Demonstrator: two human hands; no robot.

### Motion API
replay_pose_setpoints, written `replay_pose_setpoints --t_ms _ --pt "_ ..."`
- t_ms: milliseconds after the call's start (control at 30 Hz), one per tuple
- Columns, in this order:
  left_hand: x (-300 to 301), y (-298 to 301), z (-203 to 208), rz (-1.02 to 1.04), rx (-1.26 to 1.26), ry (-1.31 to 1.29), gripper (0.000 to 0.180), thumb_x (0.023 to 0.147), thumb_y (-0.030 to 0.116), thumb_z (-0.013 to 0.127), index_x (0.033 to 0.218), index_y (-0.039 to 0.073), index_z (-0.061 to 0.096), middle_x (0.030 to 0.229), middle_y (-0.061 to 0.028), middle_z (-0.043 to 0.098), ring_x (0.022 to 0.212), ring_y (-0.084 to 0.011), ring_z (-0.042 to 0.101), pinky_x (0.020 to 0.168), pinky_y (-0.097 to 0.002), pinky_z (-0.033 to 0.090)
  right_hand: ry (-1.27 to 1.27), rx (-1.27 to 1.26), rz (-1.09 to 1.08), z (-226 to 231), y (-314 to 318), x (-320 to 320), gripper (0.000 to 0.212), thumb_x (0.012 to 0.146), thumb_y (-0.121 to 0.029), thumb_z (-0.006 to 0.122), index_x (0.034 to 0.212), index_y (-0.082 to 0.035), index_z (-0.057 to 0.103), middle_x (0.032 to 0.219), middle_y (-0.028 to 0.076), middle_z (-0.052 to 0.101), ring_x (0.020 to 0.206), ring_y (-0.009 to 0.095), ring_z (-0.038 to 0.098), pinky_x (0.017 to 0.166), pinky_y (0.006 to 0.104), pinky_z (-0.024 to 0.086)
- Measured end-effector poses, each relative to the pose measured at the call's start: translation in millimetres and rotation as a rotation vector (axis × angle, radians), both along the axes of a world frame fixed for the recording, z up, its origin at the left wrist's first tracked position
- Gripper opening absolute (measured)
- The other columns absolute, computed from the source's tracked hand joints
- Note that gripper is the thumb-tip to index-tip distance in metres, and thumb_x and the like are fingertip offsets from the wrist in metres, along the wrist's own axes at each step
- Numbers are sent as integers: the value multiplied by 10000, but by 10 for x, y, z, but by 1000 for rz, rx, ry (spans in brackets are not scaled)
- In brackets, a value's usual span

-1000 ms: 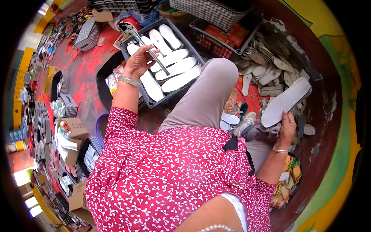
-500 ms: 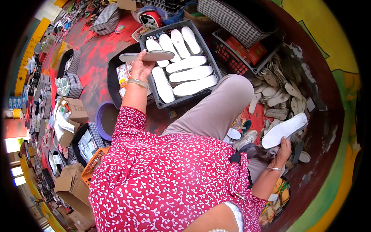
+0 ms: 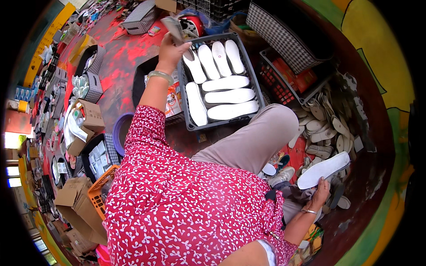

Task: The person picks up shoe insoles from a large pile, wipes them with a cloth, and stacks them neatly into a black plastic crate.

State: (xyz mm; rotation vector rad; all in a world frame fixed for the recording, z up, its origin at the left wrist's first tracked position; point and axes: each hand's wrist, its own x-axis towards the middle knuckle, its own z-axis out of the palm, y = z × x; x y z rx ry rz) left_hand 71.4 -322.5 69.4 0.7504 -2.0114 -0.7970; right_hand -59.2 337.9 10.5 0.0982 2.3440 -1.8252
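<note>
My left hand (image 3: 171,54) is raised beside the far left corner of a dark grey plastic crate (image 3: 189,116). It grips a grey insole (image 3: 173,29), tilted steeply and smeared by motion. Inside the crate, several white insoles (image 3: 227,83) lie flat, some lengthwise and some crosswise. Low on the right, my right hand (image 3: 317,194) pinches the near end of a white insole (image 3: 323,171) and holds its pale face up. Beyond that hand, a loose heap of beige soles (image 3: 326,126) lies against the wall.
My bent knee (image 3: 277,124) stands between the crate and the heap. Behind are a black crate (image 3: 284,75) with red boxes and a houndstooth bin (image 3: 284,33). On the left are a purple basin (image 3: 119,135), an orange basket (image 3: 95,195) and a cardboard box (image 3: 77,206).
My left hand has lifted its insole away over the crate's far left corner and turned it from level to steep. My right hand keeps its insole, with little movement. The view has shifted slightly.
</note>
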Motion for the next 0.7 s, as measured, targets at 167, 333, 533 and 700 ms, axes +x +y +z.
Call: replay_pose_setpoints --t_ms 167,333,533,700 --pt "-257 144 96 -93 -509 -407 583 674 142 702 1193 76 446 1136 -163 514 1045 -349 515 873 -400 442 14 20 -34 -1 -86 24 264 906 -234 546 757 -17 541 713 -14 507 627 60 444 533 221 374" --pt "-459 177 -154 -320 -706 -638 497 672 1 599 1151 70 486 1116 -139 527 1059 -329 512 880 -392 439 -39 48 7 -65 2 -40 211 896 -196 566 827 3 552 792 8 548 714 76 491 630 221 426" --pt "-546 337 -594 -603 -784 -1005 516 653 -26 601 1151 59 496 1095 -136 532 1114 -289 479 892 -379 411 41 158 72 -109 -4 -68 219 895 -194 562 829 14 555 783 18 554 696 81 479 610 226 414" --pt "-606 478 -940 -741 -802 -1136 442 712 12 579 1145 56 503 1179 -147 513 1201 -269 420 910 -352 397 -78 65 -10 8 -202 1 227 896 -205 558 800 1 552 734 5 539 650 75 461 558 230 394"
